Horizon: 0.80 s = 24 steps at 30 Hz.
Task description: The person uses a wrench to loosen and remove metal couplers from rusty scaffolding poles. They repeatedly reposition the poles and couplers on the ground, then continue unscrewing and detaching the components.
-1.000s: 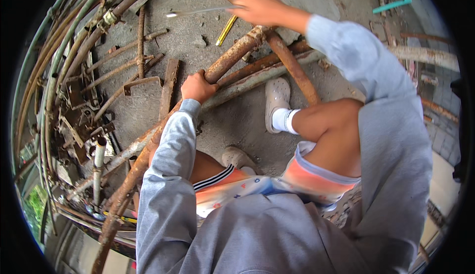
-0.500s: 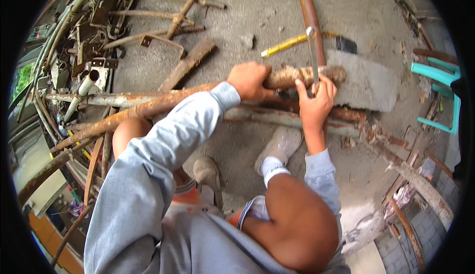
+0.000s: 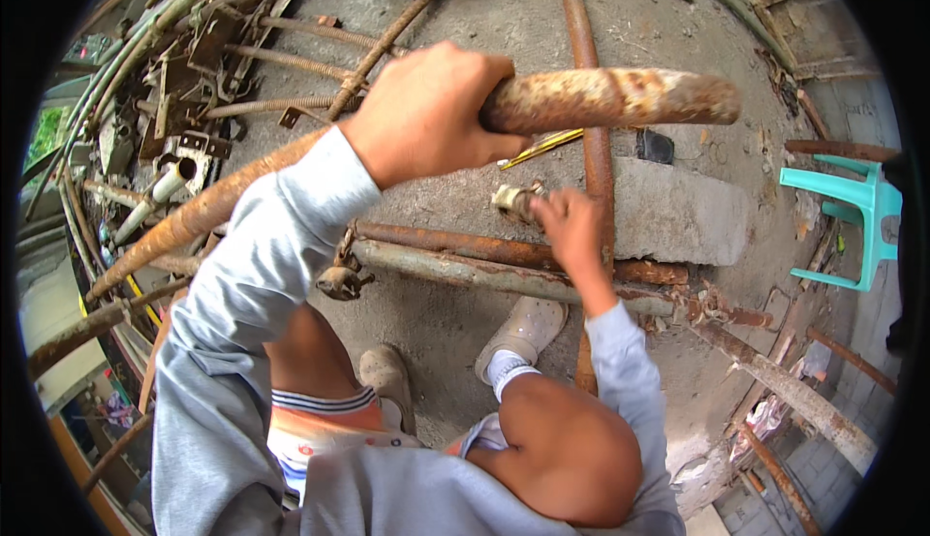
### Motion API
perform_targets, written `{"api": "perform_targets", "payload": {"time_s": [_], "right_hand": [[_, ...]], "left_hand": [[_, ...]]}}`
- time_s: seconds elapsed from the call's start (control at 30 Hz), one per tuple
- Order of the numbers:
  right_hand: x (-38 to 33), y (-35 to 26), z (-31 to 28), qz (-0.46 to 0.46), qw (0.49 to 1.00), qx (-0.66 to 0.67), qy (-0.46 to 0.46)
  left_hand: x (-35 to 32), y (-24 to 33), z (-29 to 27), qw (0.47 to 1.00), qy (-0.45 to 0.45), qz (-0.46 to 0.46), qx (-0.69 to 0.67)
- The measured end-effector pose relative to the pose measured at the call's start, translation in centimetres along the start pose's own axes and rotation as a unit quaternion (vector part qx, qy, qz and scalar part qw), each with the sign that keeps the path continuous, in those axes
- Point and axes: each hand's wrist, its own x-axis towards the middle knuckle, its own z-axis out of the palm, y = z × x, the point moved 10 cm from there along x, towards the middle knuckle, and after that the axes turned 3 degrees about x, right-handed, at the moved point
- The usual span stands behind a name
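Note:
My left hand [image 3: 431, 115] is wrapped round a long rusty pipe [image 3: 620, 97], holding it raised and slanting; its near end runs down to the left. Lower, and in front of the pipe's free end, my right hand [image 3: 573, 231] has its fingers closed on a small metal clamp [image 3: 516, 202], slightly blurred. Beneath that hand, a rusty pipe [image 3: 465, 245] and a paler pipe [image 3: 465, 270] lie side by side across the ground. Another rusty clamp [image 3: 341, 281] sits against them on the left. No wrench shows in either hand.
A rusty pipe [image 3: 581, 42] runs away from me, crossing the paired pipes. Beside it lie a yellow strip [image 3: 542, 147], a black block [image 3: 656, 146] and a grey slab [image 3: 678, 212]. Scrap metal and threaded rods [image 3: 291, 61] crowd the left. A turquoise stool [image 3: 843, 187] stands right.
My left hand has lifted the rusty pipe up off the others. The wrench has gone from my right hand, which has moved lower and left and now grips a clamp.

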Motion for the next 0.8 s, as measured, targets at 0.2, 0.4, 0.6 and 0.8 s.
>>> {"api": "perform_targets", "payload": {"time_s": [0.2, 0.4, 0.6, 0.8], "right_hand": [[9.8, -3.2, -7.4, -0.175, 0.965, 0.078, 0.18], [0.2, 4.8, -8.0, 0.218, 0.853, 0.429, 0.2], [-7.9, 10.5, -13.1, 0.111, 0.84, 0.475, 0.238], [-4.9, -2.8, -29.5, -0.136, 0.869, 0.205, 0.429]], "left_hand": [[0.5, 4.4, -4.5, 0.998, 0.036, 0.043, 0.003], [-2.9, 2.9, 1.5, 0.999, -0.033, -0.005, -0.026], [-0.1, 6.8, 6.4, 0.996, 0.031, 0.057, -0.057], [10.2, 14.0, 16.1, 0.994, 0.034, 0.047, -0.09]]}}
